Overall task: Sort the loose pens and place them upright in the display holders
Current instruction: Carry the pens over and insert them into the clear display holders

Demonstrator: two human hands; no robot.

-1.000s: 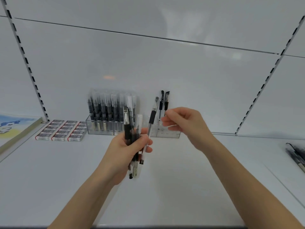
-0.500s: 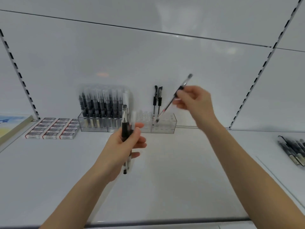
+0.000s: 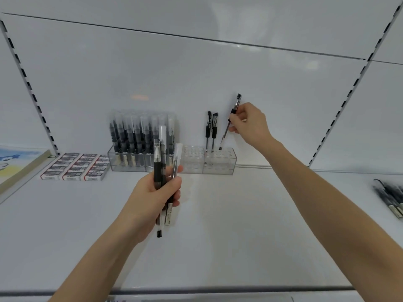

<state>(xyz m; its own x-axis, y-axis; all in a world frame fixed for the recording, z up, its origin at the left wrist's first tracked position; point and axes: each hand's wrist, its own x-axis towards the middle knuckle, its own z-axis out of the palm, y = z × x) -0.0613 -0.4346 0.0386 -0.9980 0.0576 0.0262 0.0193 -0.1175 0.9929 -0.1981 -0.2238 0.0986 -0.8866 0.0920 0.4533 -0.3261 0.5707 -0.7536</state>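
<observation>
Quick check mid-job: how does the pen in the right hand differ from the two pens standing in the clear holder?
The held pen leans, top end to the right; the two standing pens are upright. The held pen is pinched by the right hand, its tip just at the top of the clear holder; the standing pens are free, seated in holes. All three look like one type: black grip, clear barrel.

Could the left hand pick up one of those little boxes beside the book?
Probably not as it is. The left hand grips a bunch of pens, so its fingers are busy. The boxes lie on the shelf to its left with nothing between.
</observation>
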